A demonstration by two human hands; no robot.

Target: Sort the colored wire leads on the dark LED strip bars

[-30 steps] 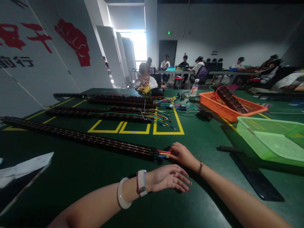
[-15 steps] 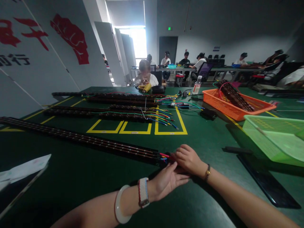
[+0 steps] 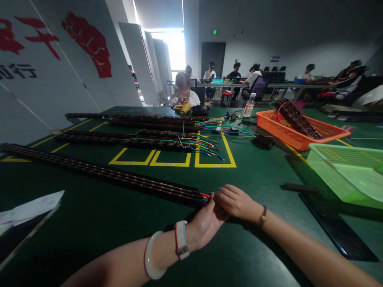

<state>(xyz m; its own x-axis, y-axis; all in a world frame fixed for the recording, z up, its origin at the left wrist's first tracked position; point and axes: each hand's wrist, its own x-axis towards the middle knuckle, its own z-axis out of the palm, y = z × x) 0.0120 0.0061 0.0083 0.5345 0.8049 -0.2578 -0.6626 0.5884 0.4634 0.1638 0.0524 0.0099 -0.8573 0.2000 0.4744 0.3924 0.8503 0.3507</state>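
A long dark cable chain [image 3: 125,174] with coloured wires inside lies across the green table [image 3: 113,223]. Red, yellow and blue wires [image 3: 205,196] come out of its near right end. My left hand [image 3: 206,225] is closed around these wires from below, the thumb on top. Against it, my right hand [image 3: 236,201] has its fingers curled over the same bundle; the wire ends are hidden between both hands. Farther back rest several more cable chains [image 3: 125,140], their loose wires [image 3: 209,148] tipped with ring terminals.
An orange basket [image 3: 278,133] holding another dark chain and a green basket [image 3: 332,171] stand on the right. Before them lies a black flat panel [image 3: 335,227]. Papers [image 3: 32,209] are at left. A bottle [image 3: 249,105] and a seated person [image 3: 191,97] are beyond.
My left hand's fingers, stretched out before, have curled in around the wires. The right hand stays at the bundle, its fingers shifted slightly. The camera view has tilted a little.
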